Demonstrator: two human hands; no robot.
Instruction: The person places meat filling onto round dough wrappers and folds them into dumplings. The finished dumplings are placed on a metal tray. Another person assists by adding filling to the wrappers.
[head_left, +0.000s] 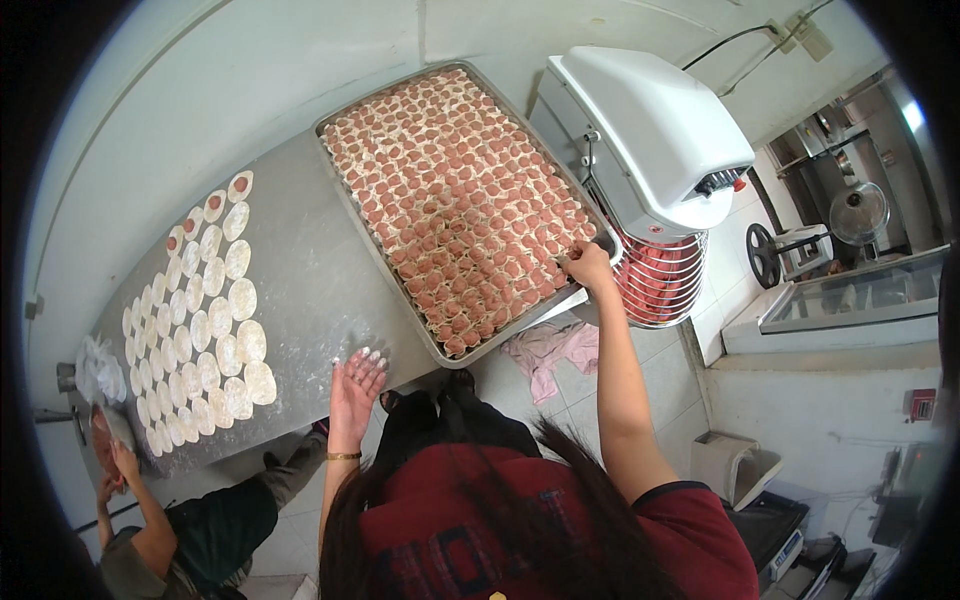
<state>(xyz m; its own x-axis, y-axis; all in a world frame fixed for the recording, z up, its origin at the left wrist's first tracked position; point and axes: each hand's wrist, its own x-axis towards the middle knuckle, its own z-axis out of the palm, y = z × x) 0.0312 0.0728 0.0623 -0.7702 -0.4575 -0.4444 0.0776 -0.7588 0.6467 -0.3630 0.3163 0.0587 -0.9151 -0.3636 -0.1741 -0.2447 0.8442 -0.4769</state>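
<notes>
My right hand (587,262) is at the near right corner of a large metal tray (520,324), its fingertips pinched together over the filling. What they hold, if anything, is too small to make out. Rows of small dumplings (450,200), pale dough with reddish meat showing on top, cover the tray. Below the tray's near left corner, my left hand (358,390) is held palm up with the fingers apart, nothing in it and flour on the fingertips. Flat dough rounds (188,340) lie in rows to the left; a few at the far end carry meat dabs (240,185).
A floury metal table (300,250) bears the rounds and tray. Right of the tray stands a white dough mixer (640,130) with a wire guard (665,285). A pink cloth (555,352) hangs below the tray. At lower left, another person (215,525) handles meat (105,445).
</notes>
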